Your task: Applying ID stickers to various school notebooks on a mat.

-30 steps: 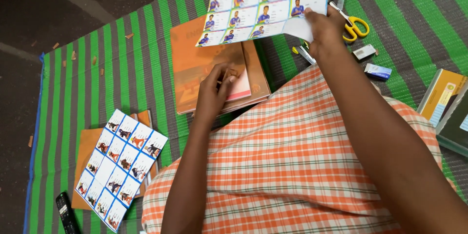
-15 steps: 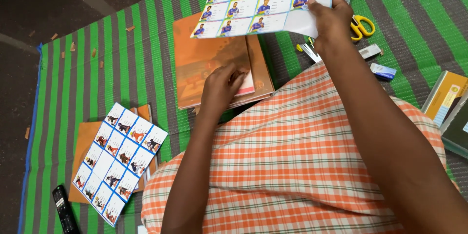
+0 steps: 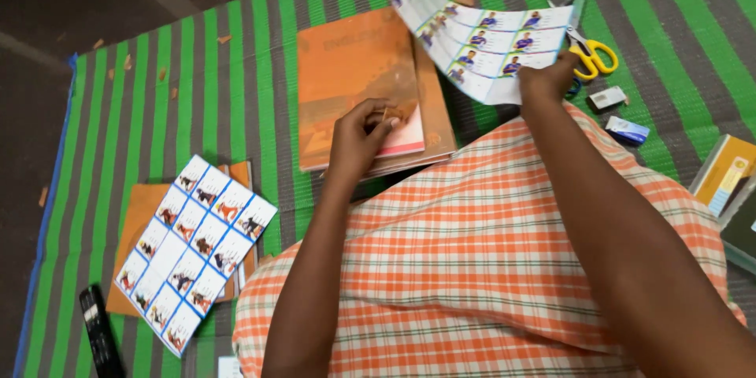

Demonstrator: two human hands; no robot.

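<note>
The right hand (image 3: 545, 79) has swung the white sheet of small blue-backed portrait stickers (image 3: 480, 43) down and leftward; pinched by its near edge, it now tilts over the yellow-handled scissors (image 3: 591, 55). The left hand (image 3: 358, 138) stays closed on a small brown scrap at the corner of the orange paper-covered book (image 3: 358, 71), just beside that grip, so the sheet looks nearer the book.

Two hands in view — left hand (image 3: 358, 138), right hand (image 3: 549, 79). Two sticker sheets: one held far right (image 3: 480, 39), one lying near left (image 3: 193, 248). One pair of yellow-handled scissors (image 3: 591, 51). Two small erasers (image 3: 618, 114) at right. One orange book stack (image 3: 354, 71) — book count unclear. One black remote (image 3: 98, 331). One striped mat (image 3: 197, 87).
</note>
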